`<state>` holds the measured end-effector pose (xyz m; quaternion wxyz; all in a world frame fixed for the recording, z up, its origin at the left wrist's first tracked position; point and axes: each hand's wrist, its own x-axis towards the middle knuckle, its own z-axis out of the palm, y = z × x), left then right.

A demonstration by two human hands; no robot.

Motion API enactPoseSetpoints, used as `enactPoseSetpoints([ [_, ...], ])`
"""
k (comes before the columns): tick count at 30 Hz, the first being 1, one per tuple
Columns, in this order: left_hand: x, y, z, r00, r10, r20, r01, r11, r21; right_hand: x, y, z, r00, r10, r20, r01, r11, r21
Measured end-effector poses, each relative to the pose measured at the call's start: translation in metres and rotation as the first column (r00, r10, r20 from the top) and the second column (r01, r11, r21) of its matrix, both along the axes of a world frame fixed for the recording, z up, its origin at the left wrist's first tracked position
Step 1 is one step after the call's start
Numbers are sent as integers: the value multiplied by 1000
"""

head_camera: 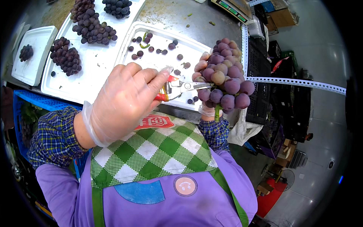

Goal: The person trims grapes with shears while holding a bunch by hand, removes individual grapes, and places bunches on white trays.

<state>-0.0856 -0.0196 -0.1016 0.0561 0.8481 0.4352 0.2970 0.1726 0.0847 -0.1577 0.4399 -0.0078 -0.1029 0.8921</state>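
Note:
My left hand (122,96), in a clear plastic glove, grips pruning shears (185,86) with red and yellow handles. The blades point right, and their tips reach in among the berries of a purple grape bunch (224,72). My gloved right hand (200,66) supports that bunch from behind and is mostly hidden by it; several fingers show along its left side. A thick green stem (217,112) sticks out at the bunch's lower end. Beneath my hands, loose grapes (171,46) and bits of green stem (144,45) are scattered in a white foam tray (161,63).
Left of it, another white tray (93,61) bears several dark grape bunches (96,28). A smaller tray (39,54) has one small bunch. A digital scale (232,11) stands at the back right. A blue crate (45,99) sits below the table's left edge; black crates (256,93) are at right.

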Motion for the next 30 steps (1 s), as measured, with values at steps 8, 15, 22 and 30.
enactPoseSetpoints([
  [8, -1, 2, -16, 985, -6, 174, 18, 998, -66, 7, 2, 1, 987, -43, 158, 53, 997, -59],
  [15, -3, 6, -12, 994, 34, 107, -32, 999, -16, 12, 7, 8, 954, -50, 294, 77, 993, -84],
  [22, -11, 18, -11, 999, 48, 3, -48, 996, 79, 22, 9, 6, 873, -10, 488, 80, 989, -123],
  [30, -13, 26, -10, 1000, 25, -14, -22, 987, 156, 21, 12, 3, 956, 23, 291, -15, 999, -30],
])
